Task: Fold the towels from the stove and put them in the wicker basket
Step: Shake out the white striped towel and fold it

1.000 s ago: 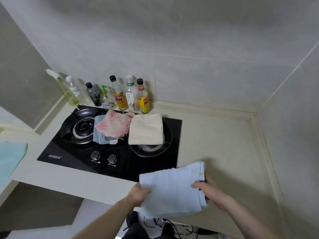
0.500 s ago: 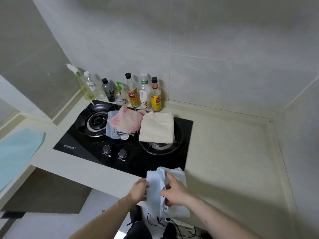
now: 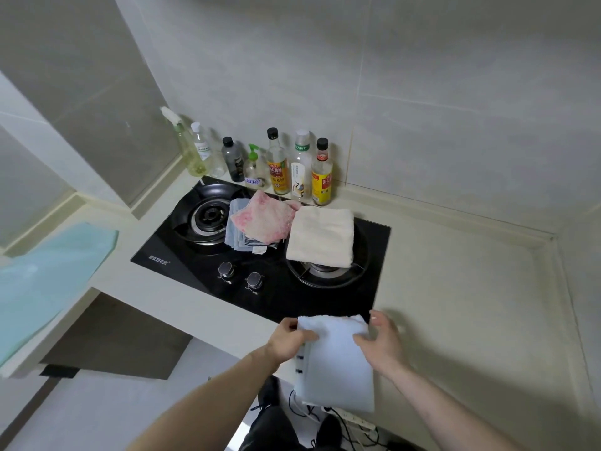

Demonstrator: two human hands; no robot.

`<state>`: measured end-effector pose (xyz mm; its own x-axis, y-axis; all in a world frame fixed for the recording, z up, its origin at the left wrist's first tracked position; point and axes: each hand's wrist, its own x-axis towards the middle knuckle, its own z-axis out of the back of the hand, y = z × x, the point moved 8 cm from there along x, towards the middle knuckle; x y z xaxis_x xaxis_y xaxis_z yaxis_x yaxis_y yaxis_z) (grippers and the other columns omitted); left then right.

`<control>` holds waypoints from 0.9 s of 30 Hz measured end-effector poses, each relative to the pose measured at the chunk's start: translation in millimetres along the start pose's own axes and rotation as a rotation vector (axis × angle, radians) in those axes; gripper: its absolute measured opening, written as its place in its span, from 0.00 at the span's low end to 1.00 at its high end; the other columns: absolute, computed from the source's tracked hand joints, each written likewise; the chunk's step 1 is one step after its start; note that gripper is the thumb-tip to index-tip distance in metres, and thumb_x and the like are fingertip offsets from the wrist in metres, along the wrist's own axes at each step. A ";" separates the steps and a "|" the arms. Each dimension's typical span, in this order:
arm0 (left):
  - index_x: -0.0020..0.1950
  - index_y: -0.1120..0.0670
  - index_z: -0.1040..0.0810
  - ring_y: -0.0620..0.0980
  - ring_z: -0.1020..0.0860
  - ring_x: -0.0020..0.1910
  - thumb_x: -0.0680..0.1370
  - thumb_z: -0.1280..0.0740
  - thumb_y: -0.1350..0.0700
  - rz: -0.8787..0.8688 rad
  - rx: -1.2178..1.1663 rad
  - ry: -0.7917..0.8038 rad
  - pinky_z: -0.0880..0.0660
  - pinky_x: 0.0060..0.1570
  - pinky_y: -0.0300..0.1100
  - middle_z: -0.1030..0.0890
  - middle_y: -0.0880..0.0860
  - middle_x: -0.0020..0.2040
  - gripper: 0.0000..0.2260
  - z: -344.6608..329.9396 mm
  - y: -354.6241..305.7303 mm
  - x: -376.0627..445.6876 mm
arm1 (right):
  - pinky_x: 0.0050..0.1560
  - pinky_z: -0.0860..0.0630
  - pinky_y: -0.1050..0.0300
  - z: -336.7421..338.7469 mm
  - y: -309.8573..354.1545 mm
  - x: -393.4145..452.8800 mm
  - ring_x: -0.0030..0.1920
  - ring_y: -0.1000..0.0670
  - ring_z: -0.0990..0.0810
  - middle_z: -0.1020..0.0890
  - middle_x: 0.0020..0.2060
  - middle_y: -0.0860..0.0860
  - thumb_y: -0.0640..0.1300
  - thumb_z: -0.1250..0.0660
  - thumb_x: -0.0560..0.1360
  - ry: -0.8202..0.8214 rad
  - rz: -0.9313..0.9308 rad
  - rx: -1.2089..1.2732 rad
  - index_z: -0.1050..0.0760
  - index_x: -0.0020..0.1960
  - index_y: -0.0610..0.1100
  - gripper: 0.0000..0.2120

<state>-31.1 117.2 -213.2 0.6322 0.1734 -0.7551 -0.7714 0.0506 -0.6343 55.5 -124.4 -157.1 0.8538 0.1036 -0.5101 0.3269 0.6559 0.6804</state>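
Note:
A pale blue-white towel [image 3: 338, 362], folded narrow, hangs over the counter's front edge. My left hand [image 3: 291, 338] grips its upper left corner. My right hand [image 3: 382, 343] pinches its upper right edge with the thumb on top. On the black gas stove [image 3: 325, 297] lie a cream folded towel [image 3: 320, 236] over the right burner, a pink mottled towel [image 3: 265, 219] in the middle, and a blue striped towel [image 3: 237, 237] under the pink one. No wicker basket shows in this view.
Several bottles [image 3: 276, 161] stand along the wall behind the stove. A light green cloth [image 3: 48, 281] lies on the counter at far left. The beige counter [image 3: 471, 304] stretches right of the stove. Cables and a power strip [image 3: 344, 418] lie on the floor below.
The towel, wide between my hands a second ago, was brought together into a narrow fold and now hangs flat and narrower. The view shifted so the stove sits further right.

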 end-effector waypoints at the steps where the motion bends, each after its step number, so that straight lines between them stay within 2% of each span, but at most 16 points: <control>1: 0.64 0.54 0.21 0.49 0.15 0.53 0.61 0.19 0.41 -0.009 0.017 -0.012 0.17 0.54 0.51 0.15 0.51 0.55 0.35 1.1 3.4 10.4 | 0.49 0.26 0.56 -6.2 -5.5 4.2 0.55 0.48 0.20 0.25 0.65 0.51 0.44 0.28 0.73 0.066 -0.056 0.027 0.34 0.73 0.49 0.30; 2: 0.63 0.54 0.20 0.48 0.15 0.53 0.60 0.18 0.39 -0.008 0.039 -0.021 0.17 0.54 0.50 0.14 0.49 0.55 0.36 0.7 -2.0 7.4 | 0.44 0.26 0.57 -12.6 -9.7 5.4 0.49 0.48 0.20 0.22 0.62 0.50 0.43 0.29 0.74 0.132 -0.117 0.077 0.34 0.71 0.49 0.28; 4: 0.60 0.54 0.18 0.48 0.15 0.51 0.63 0.19 0.42 -0.023 0.061 -0.036 0.17 0.52 0.45 0.14 0.49 0.53 0.30 -3.9 -27.8 -16.4 | 0.33 0.28 0.59 -18.0 -13.8 3.8 0.38 0.49 0.23 0.20 0.51 0.50 0.42 0.31 0.77 0.209 -0.202 0.142 0.34 0.66 0.50 0.20; 6: 0.57 0.57 0.18 0.48 0.16 0.50 0.67 0.20 0.46 -0.012 0.066 -0.064 0.17 0.50 0.44 0.14 0.51 0.52 0.24 -5.7 -38.4 -23.3 | 0.30 0.30 0.60 -14.8 -18.7 9.3 0.34 0.50 0.26 0.20 0.46 0.50 0.41 0.32 0.77 0.191 -0.213 0.163 0.32 0.64 0.48 0.17; 7: 0.59 0.59 0.20 0.49 0.17 0.51 0.66 0.19 0.46 -0.002 0.064 -0.089 0.18 0.49 0.44 0.16 0.52 0.54 0.27 -4.7 -40.4 -23.6 | 0.30 0.29 0.60 -14.7 -20.2 11.8 0.33 0.50 0.26 0.20 0.46 0.50 0.42 0.32 0.76 0.201 -0.215 0.166 0.29 0.65 0.48 0.18; 9: 0.64 0.58 0.30 0.50 0.21 0.56 0.66 0.19 0.45 0.033 0.071 -0.125 0.23 0.49 0.43 0.22 0.51 0.59 0.35 -2.4 -42.3 -26.8 | 0.31 0.28 0.60 -15.6 -21.2 12.4 0.34 0.50 0.25 0.18 0.48 0.49 0.43 0.31 0.74 0.227 -0.214 0.159 0.27 0.67 0.49 0.21; 11: 0.66 0.53 0.35 0.51 0.24 0.58 0.69 0.19 0.45 0.039 0.096 -0.103 0.25 0.51 0.42 0.25 0.49 0.59 0.34 -4.3 -42.9 -27.7 | 0.36 0.25 0.59 -16.5 -26.3 11.4 0.39 0.50 0.20 0.18 0.53 0.49 0.45 0.30 0.73 0.251 -0.242 0.171 0.28 0.68 0.50 0.24; 14: 0.63 0.53 0.26 0.47 0.22 0.52 0.75 0.24 0.49 -0.010 0.186 -0.063 0.24 0.46 0.38 0.22 0.48 0.55 0.22 -7.4 -47.3 -25.6 | 0.43 0.23 0.58 -16.1 -27.8 8.9 0.50 0.51 0.17 0.18 0.55 0.50 0.46 0.28 0.73 0.290 -0.253 0.180 0.27 0.67 0.49 0.23; 18: 0.59 0.53 0.20 0.48 0.21 0.46 0.80 0.32 0.52 -0.084 0.271 -0.101 0.22 0.37 0.37 0.18 0.53 0.54 0.10 -9.4 -57.6 -27.4 | 0.47 0.23 0.57 -14.5 -28.7 11.3 0.52 0.53 0.17 0.17 0.53 0.53 0.46 0.27 0.75 0.257 -0.222 0.192 0.25 0.65 0.46 0.20; 22: 0.54 0.53 0.19 0.48 0.23 0.40 0.80 0.38 0.55 -0.112 0.310 -0.123 0.24 0.34 0.38 0.19 0.50 0.44 0.09 -13.6 -62.2 -28.4 | 0.43 0.24 0.59 -16.4 -29.0 10.3 0.51 0.54 0.18 0.17 0.54 0.52 0.48 0.26 0.74 0.223 -0.219 0.194 0.25 0.65 0.46 0.21; 25: 0.54 0.53 0.21 0.48 0.22 0.41 0.78 0.37 0.55 -0.118 0.317 -0.135 0.23 0.38 0.42 0.19 0.50 0.45 0.08 -12.5 -61.8 -26.4 | 0.41 0.24 0.61 -16.5 -26.2 8.1 0.50 0.55 0.18 0.17 0.53 0.52 0.48 0.26 0.74 0.233 -0.210 0.187 0.25 0.64 0.46 0.20; 27: 0.56 0.54 0.24 0.47 0.23 0.41 0.76 0.32 0.53 -0.116 0.306 -0.123 0.23 0.35 0.39 0.20 0.51 0.47 0.10 -11.3 -61.8 -26.3 | 0.42 0.24 0.61 -16.8 -27.5 8.6 0.51 0.54 0.18 0.17 0.54 0.52 0.48 0.26 0.74 0.250 -0.202 0.181 0.25 0.66 0.46 0.22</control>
<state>0.8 98.3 -156.0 0.7176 0.2659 -0.6437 -0.6929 0.3660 -0.6213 47.0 -129.1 -189.0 0.6462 0.1798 -0.7417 0.5647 0.5411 0.6232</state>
